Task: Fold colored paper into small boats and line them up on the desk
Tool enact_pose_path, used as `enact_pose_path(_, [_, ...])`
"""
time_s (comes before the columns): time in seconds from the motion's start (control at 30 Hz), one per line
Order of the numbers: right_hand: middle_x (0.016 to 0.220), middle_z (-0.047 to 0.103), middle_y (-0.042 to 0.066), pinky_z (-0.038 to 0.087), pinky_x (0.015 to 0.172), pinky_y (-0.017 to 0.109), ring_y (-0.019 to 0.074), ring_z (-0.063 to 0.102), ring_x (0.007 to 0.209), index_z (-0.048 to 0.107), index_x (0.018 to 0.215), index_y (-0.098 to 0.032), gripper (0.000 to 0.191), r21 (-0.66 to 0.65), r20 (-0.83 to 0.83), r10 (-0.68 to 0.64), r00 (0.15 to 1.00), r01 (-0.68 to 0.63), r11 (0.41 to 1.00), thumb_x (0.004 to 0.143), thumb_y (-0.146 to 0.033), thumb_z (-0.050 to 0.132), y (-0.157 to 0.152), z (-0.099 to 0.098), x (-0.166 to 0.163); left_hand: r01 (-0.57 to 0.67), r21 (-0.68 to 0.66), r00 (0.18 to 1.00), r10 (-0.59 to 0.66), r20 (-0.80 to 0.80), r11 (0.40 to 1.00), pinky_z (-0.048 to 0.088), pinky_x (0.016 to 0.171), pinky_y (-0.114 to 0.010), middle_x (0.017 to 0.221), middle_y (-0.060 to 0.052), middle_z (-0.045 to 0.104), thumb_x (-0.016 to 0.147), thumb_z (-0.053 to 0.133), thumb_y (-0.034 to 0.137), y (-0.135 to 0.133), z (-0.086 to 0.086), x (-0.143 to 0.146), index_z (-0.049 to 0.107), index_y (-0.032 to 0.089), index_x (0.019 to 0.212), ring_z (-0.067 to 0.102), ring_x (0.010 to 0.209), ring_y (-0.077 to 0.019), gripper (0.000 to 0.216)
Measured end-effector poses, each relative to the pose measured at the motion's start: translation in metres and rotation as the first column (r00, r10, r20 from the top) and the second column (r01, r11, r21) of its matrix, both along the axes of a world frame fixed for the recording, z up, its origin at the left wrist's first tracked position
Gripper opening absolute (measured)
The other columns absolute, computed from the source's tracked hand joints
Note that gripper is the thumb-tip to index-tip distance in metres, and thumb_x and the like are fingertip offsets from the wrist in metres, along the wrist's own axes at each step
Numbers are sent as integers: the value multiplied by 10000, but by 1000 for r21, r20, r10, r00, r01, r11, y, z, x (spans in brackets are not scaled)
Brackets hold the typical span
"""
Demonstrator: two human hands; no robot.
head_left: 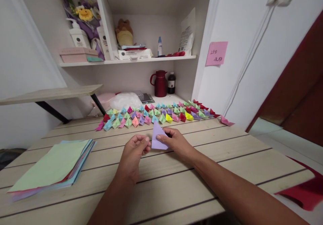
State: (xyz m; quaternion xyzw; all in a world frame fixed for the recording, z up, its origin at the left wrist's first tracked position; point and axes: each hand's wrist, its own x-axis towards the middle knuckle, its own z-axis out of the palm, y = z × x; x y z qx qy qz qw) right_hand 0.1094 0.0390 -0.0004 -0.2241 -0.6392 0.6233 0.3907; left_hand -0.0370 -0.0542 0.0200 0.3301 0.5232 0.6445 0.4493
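Observation:
My right hand point(175, 142) grips a folded lilac paper point(156, 137), with the thumb on its near face and the fingers behind. The paper is a flat triangle pointing up, held a little above the table. Just left of the paper's edge is my left hand point(136, 151), its fingers curled and its thumb pressed to them. I see nothing between those fingers. Beyond the hands, several small folded paper boats point(135, 121) in many colours stand in rows. A stack of coloured paper sheets point(54, 166), pale green on top, lies at the left.
The slatted wooden table point(176, 184) meets a white shelf unit point(151, 60) at the back. A dark red jug point(160, 83) and a dark bottle point(171, 83) stand there. A small raised wooden stand point(52, 95) is at the left. Red material point(302, 188) shows beside the right edge.

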Motion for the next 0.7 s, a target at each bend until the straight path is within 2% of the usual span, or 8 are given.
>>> enact_pose_path(0.17, [663, 537, -11, 336, 556, 241, 107, 426, 592, 644, 781, -145, 347, 13, -5, 10, 1000, -10, 1000, 702, -467, 746, 0, 1, 0, 35, -2, 999, -35, -8, 999, 421, 642, -230, 692, 5, 627, 678, 763, 356, -2, 2, 1, 604, 150, 801, 526, 604, -84, 288])
enact_pose_path(0.33, [653, 527, -15, 335, 547, 234, 107, 427, 590, 628, 755, -146, 364, 8, 1, 18, 1000, -18, 1000, 675, -477, 758, 0, 2, 0, 135, -27, 989, -136, -62, 991, 428, 668, -241, 724, 2, 625, 725, 727, 362, -2, 2, 1, 594, 159, 806, 534, 626, -90, 256])
enact_pose_path(0.53, [622, 502, -33, 294, 532, 233, 94, 396, 559, 607, 726, -149, 348, 14, 27, 10, 1000, -10, 1000, 696, -470, 737, -2, 4, 1, 183, -55, 945, -191, -266, 982, 429, 696, -260, 730, -1, 624, 779, 644, 384, -1, 2, 3, 579, 179, 784, 548, 657, -119, 215])
enact_pose_path(0.6, [612, 488, -40, 282, 527, 235, 91, 382, 550, 598, 718, -152, 353, 15, 31, 13, 999, -13, 1000, 695, -475, 738, -2, 4, 1, 194, -80, 890, -210, -404, 978, 416, 675, -267, 695, 4, 607, 798, 594, 360, -1, 0, 6, 568, 191, 758, 549, 653, -137, 175])
enact_pose_path(0.63, [608, 479, -43, 276, 524, 234, 89, 374, 547, 591, 713, -154, 358, 15, 33, 15, 999, -16, 1000, 692, -479, 741, -3, 4, 1, 201, -99, 836, -224, -501, 974, 403, 658, -269, 670, 10, 592, 802, 570, 334, -1, -2, 8, 564, 198, 745, 544, 644, -146, 148])
enact_pose_path(0.7, [606, 459, -46, 265, 517, 231, 86, 360, 546, 573, 701, -158, 372, 17, 40, 19, 999, -19, 1000, 684, -487, 747, -3, 4, 1, 230, -144, 635, -261, -727, 962, 366, 650, -279, 652, 13, 577, 788, 544, 259, -3, -6, 12, 563, 209, 720, 535, 649, -161, 87])
